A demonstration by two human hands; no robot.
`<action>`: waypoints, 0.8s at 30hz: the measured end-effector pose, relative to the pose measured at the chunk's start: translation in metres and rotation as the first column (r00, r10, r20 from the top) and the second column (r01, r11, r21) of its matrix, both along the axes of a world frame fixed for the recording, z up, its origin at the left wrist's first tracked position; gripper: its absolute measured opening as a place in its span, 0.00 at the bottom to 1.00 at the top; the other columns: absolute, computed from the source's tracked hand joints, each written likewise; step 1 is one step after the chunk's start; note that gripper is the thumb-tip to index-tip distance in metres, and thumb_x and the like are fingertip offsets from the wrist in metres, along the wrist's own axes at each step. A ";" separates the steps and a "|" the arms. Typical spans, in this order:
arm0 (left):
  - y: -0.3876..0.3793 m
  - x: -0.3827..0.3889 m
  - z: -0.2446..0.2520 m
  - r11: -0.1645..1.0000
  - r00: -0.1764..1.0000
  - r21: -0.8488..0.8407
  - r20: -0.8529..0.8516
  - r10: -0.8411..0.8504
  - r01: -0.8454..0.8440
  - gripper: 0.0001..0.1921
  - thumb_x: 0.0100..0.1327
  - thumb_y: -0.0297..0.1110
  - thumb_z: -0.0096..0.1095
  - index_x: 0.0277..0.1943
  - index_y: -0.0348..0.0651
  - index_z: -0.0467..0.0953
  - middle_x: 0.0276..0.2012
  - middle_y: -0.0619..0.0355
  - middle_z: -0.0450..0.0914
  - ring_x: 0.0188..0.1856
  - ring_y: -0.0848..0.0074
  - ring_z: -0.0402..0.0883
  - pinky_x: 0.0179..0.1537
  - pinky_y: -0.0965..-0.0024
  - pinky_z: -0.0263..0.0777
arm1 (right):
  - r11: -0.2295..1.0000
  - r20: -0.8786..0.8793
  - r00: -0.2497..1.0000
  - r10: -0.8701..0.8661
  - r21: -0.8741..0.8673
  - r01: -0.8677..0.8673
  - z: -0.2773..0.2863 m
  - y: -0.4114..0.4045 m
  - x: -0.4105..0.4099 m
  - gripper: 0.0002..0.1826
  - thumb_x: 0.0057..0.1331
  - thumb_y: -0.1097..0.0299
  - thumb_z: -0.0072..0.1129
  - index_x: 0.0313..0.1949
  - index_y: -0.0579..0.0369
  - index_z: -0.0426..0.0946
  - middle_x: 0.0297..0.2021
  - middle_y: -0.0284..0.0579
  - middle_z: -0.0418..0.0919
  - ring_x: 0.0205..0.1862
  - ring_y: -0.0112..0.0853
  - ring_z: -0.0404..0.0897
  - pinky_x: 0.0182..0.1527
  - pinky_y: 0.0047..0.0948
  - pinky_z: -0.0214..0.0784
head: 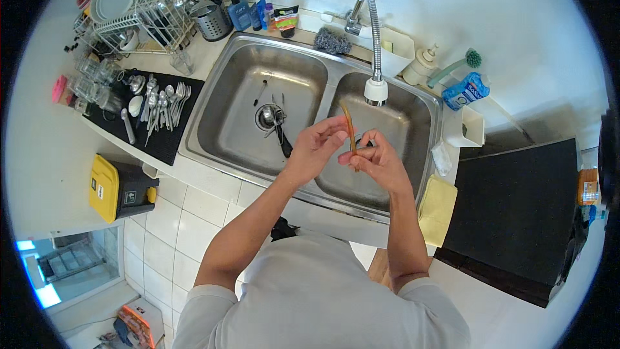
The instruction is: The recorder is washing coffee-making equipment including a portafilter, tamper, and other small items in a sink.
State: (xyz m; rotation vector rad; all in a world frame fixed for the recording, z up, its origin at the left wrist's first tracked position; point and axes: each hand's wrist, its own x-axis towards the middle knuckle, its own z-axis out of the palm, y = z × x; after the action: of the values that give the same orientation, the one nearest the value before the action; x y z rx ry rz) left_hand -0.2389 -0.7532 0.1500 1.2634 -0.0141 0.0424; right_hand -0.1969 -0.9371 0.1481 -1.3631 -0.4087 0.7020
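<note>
Over the right basin (407, 155) of a stainless steel double sink, I hold a thin, slightly bent amber-brown stick (349, 123), possibly wood. My right hand (380, 160) pinches its lower part between thumb and fingers. My left hand (317, 145) has its fingertips at the stick's middle; whether they grip it is unclear. Behind the stick, the right drain is partly hidden. In the left basin (227, 121), a metal utensil with a black handle (285, 143) lies across the drain, beside other thin metal pieces. A small dark-ended brush or stick (260, 93) lies above them.
A flexible-neck faucet (375, 48) hangs over the right basin. Spoons and forks (164, 106) lie on a black mat (169, 150) at left, below a dish rack (160, 14). A yellow cloth (436, 211) drapes the counter at right, beside a black panel (508, 213).
</note>
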 end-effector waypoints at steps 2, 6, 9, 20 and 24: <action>0.003 0.000 0.010 0.997 0.999 -0.059 -0.022 -0.046 0.045 0.17 0.66 0.32 0.56 0.54 0.34 0.71 0.47 0.53 0.78 0.43 0.78 0.77 0.48 0.74 0.71 | 0.995 -0.077 0.992 0.096 0.044 -0.092 0.004 0.000 -0.003 0.14 0.64 0.76 0.54 0.45 0.53 0.58 0.39 0.54 0.80 0.42 0.25 0.78 0.39 0.24 0.68; 0.005 -0.002 0.018 1.000 1.000 -0.005 0.002 0.000 0.000 0.09 0.62 0.26 0.60 0.45 0.36 0.73 0.38 0.59 0.78 0.37 0.83 0.75 0.43 0.77 0.72 | 0.993 -0.120 0.991 0.065 0.103 -0.052 0.013 0.012 -0.011 0.15 0.65 0.74 0.55 0.48 0.55 0.61 0.40 0.52 0.80 0.39 0.25 0.78 0.41 0.23 0.68; 0.006 -0.001 0.022 0.999 0.999 0.012 0.013 0.050 -0.050 0.06 0.61 0.24 0.61 0.40 0.37 0.72 0.33 0.63 0.76 0.36 0.85 0.74 0.40 0.79 0.71 | 0.999 0.068 0.997 0.034 0.008 -0.034 0.005 0.014 -0.011 0.14 0.64 0.74 0.55 0.48 0.58 0.64 0.37 0.46 0.79 0.37 0.26 0.77 0.42 0.25 0.69; 0.010 -0.001 0.031 0.946 0.980 0.265 0.124 0.158 -0.186 0.08 0.59 0.23 0.64 0.40 0.37 0.73 0.33 0.64 0.75 0.35 0.86 0.72 0.38 0.80 0.67 | 0.965 0.535 0.839 -0.101 -0.152 0.213 0.002 0.028 -0.009 0.13 0.54 0.81 0.60 0.24 0.57 0.62 0.29 0.45 0.77 0.34 0.28 0.77 0.40 0.25 0.67; 0.010 -0.001 0.030 0.945 0.969 0.247 0.175 0.176 -0.216 0.08 0.58 0.22 0.64 0.40 0.37 0.73 0.34 0.63 0.75 0.36 0.85 0.73 0.39 0.79 0.69 | 0.961 0.317 0.919 -0.235 -0.067 0.268 0.016 0.037 -0.013 0.14 0.55 0.81 0.60 0.24 0.56 0.61 0.31 0.47 0.79 0.35 0.29 0.77 0.40 0.25 0.66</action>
State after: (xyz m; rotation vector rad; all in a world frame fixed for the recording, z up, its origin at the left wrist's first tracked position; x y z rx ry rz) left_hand -0.2404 -0.7430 0.1804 1.5237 -0.0250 0.3181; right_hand -0.2101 -0.9003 0.1641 -1.6025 -0.4345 0.3009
